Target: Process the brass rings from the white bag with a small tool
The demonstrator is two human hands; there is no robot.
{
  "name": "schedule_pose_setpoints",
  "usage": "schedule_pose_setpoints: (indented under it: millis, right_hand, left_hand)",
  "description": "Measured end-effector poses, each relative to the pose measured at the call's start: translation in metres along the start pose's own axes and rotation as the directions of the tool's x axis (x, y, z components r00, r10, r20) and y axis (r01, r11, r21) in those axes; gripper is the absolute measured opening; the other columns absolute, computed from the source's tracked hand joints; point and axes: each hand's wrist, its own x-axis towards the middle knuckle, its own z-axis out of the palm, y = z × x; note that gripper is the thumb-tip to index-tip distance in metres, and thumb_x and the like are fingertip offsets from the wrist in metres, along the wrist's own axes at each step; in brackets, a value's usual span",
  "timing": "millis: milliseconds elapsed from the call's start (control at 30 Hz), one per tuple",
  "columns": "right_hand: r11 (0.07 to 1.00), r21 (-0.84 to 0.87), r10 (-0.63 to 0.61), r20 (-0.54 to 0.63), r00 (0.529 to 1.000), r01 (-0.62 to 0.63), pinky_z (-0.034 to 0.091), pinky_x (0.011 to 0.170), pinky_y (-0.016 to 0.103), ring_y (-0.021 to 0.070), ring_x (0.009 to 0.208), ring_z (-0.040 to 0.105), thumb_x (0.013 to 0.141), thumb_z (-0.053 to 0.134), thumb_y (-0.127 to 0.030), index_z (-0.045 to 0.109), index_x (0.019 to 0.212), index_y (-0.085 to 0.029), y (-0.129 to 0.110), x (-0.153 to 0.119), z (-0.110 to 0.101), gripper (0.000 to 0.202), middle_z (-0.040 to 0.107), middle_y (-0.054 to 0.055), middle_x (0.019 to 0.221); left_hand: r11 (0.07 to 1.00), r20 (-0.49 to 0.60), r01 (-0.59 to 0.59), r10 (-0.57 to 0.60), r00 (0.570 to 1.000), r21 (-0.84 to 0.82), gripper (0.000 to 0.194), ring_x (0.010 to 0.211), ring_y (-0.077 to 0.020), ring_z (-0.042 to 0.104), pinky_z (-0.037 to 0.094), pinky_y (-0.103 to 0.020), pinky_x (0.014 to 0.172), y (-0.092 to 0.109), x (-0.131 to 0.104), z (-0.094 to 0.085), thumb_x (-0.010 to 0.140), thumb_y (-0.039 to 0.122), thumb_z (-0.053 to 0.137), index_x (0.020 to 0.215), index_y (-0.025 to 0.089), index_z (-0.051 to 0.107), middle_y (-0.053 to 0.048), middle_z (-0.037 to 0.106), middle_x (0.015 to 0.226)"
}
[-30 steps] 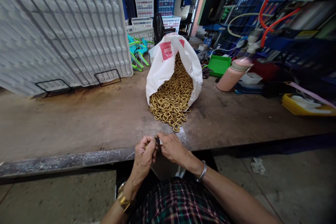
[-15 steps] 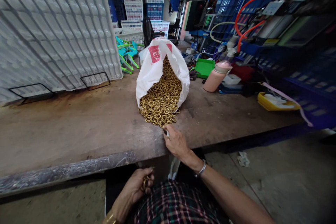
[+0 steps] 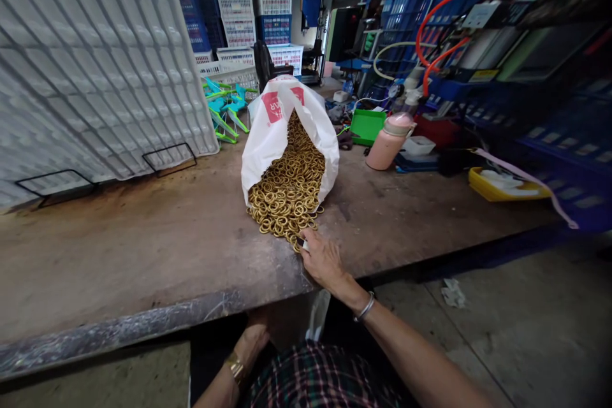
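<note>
Right hand (image 3: 322, 258): arm extended forward, fingers bent at the near edge of heaped gold-coloured metal rings (image 3: 289, 194), spilling from a white, red-printed plastic bag (image 3: 258, 148); grip unclear. Left hand (image 3: 255, 335): lowered beyond the brown tabletop (image 3: 191, 248), fingers obscured, grip indeterminable.

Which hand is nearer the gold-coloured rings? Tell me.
Right. The right hand is at the near end of the rings; the left hand is farther off, below the table edge.
</note>
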Motion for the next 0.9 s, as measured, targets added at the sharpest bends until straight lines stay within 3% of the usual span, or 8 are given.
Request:
schedule_pose_setpoints:
  millis: [100, 167, 233, 300, 400, 567, 733, 900]
  right_hand:
    - [1.0, 0.015, 0.019, 0.012, 1.0, -0.019, 0.031, 0.063, 0.024, 0.0169, 0.083, 0.058, 0.08, 0.044, -0.015, 0.05, 0.102, -0.022, 0.002, 0.001, -0.001, 0.024, 0.063, 0.004, 0.099]
    - [0.999, 0.043, 0.029, 0.005, 1.0, -0.03, 0.031, 0.061, 0.025, 0.0171, 0.077, 0.059, 0.079, 0.045, -0.016, 0.051, 0.102, -0.022, 0.005, 0.002, 0.001, 0.025, 0.065, 0.004, 0.093]
    - [0.994, 0.101, 0.036, -0.004, 0.999, -0.035, 0.03, 0.059, 0.025, 0.0169, 0.071, 0.058, 0.079, 0.045, -0.018, 0.052, 0.101, -0.021, 0.009, 0.002, 0.002, 0.023, 0.065, 0.003, 0.084]
    - [0.978, 0.206, 0.03, -0.025, 0.999, -0.024, 0.032, 0.059, 0.024, 0.0158, 0.067, 0.057, 0.079, 0.045, -0.02, 0.053, 0.097, -0.02, 0.012, 0.004, 0.004, 0.019, 0.064, 0.002, 0.077]
    - [0.906, 0.424, 0.011, -0.057, 0.998, 0.014, 0.035, 0.059, 0.023, 0.0141, 0.064, 0.055, 0.079, 0.043, -0.022, 0.053, 0.087, -0.019, 0.011, 0.006, 0.006, 0.013, 0.061, 0.001, 0.072]
    - [0.667, 0.743, 0.02, 0.046, 0.999, -0.048, 0.039, 0.058, 0.022, 0.0121, 0.057, 0.053, 0.073, 0.046, -0.023, 0.049, 0.076, -0.019, -0.005, 0.007, 0.005, 0.005, 0.058, -0.003, 0.058]
    - [0.463, 0.878, -0.021, 0.145, 0.989, -0.119, 0.038, 0.052, 0.021, 0.0093, 0.049, 0.048, 0.073, 0.052, -0.03, 0.046, 0.073, -0.02, -0.018, 0.002, 0.005, 0.012, 0.056, -0.006, 0.054]
    - [0.535, 0.841, -0.064, 0.132, 0.989, -0.077, 0.039, 0.056, 0.021, 0.0088, 0.052, 0.048, 0.076, 0.05, -0.031, 0.049, 0.072, -0.019, -0.021, 0.0, 0.003, 0.013, 0.055, -0.006, 0.054]
  left_hand:
    - [0.986, -0.119, 0.062, -0.08, 0.99, -0.154, 0.017, 0.087, -0.0227, 0.062, 0.052, -0.038, 0.069, -0.004, -0.004, 0.012, 0.078, 0.028, 0.055, 0.091, 0.021, 0.064, -0.006, 0.066, 0.09]
    - [0.988, -0.117, 0.09, -0.104, 0.988, -0.126, 0.012, 0.08, -0.0251, 0.063, 0.052, -0.035, 0.06, 0.0, -0.018, 0.019, 0.071, 0.026, 0.061, 0.08, 0.02, 0.066, -0.005, 0.066, 0.075]
    - [0.989, -0.008, 0.094, -0.094, 0.996, 0.115, 0.009, 0.07, -0.0214, 0.062, 0.049, -0.028, 0.058, 0.011, -0.038, 0.029, 0.064, 0.023, 0.068, 0.068, 0.015, 0.066, -0.004, 0.063, 0.064]
    - [0.92, 0.162, -0.011, -0.057, 0.985, 0.392, 0.014, 0.065, -0.017, 0.059, 0.047, -0.025, 0.06, 0.029, -0.059, 0.043, 0.065, 0.027, 0.069, 0.066, 0.013, 0.065, -0.003, 0.062, 0.063]
    - [0.862, 0.208, -0.175, 0.084, 0.975, 0.475, 0.026, 0.058, -0.012, 0.054, 0.043, -0.021, 0.053, 0.06, -0.076, 0.069, 0.073, 0.038, 0.059, 0.075, 0.013, 0.064, -0.003, 0.06, 0.066]
    - [0.806, -0.031, -0.375, 0.436, 0.899, 0.457, 0.037, 0.041, -0.0074, 0.038, 0.033, -0.018, 0.039, 0.087, -0.055, 0.096, 0.072, 0.043, 0.057, 0.098, 0.016, 0.053, 0.008, 0.044, 0.05]
    - [0.83, -0.021, -0.388, 0.431, 0.902, 0.402, 0.037, 0.039, -0.0047, 0.032, 0.027, -0.016, 0.038, 0.09, -0.032, 0.097, 0.072, 0.045, 0.058, 0.092, 0.015, 0.054, 0.008, 0.044, 0.052]
    - [0.777, -0.028, -0.433, 0.499, 0.866, 0.456, 0.028, 0.043, -0.0065, 0.036, 0.031, -0.018, 0.044, 0.087, -0.028, 0.086, 0.075, 0.042, 0.056, 0.068, 0.015, 0.057, 0.005, 0.047, 0.052]
